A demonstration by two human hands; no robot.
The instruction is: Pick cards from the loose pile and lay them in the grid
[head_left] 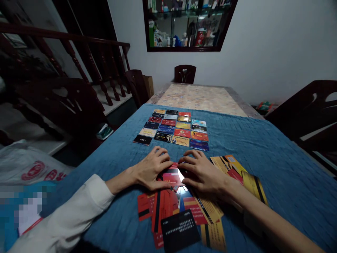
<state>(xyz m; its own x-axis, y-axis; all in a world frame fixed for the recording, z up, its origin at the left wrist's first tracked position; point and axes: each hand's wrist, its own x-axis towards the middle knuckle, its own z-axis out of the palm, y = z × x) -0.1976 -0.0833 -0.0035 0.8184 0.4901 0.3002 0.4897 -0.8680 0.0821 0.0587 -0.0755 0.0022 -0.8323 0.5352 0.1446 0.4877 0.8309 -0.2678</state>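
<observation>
My left hand (154,168) and my right hand (200,171) face each other over a loose heap of plastic cards. Between them lies a shiny pinkish-red card (172,178), with the thumb and bent fingers of each hand at its sides. Other card edges show under and behind it; how many are held is hidden. Nearer to me in the heap are a red card with a black stripe (160,207), a black card (180,230) and a yellow striped card (213,234). More gold and yellow cards, including a gold card (254,188), lie beside my right forearm.
Beyond my hands, several cards lie in rows, among them a black card (142,140) and a blue card (199,144). A blue cloth (231,140) covers the near table; the patterned tabletop (197,95) shows behind. Chairs (185,73) surround it, and a plastic bag (28,165) stands left.
</observation>
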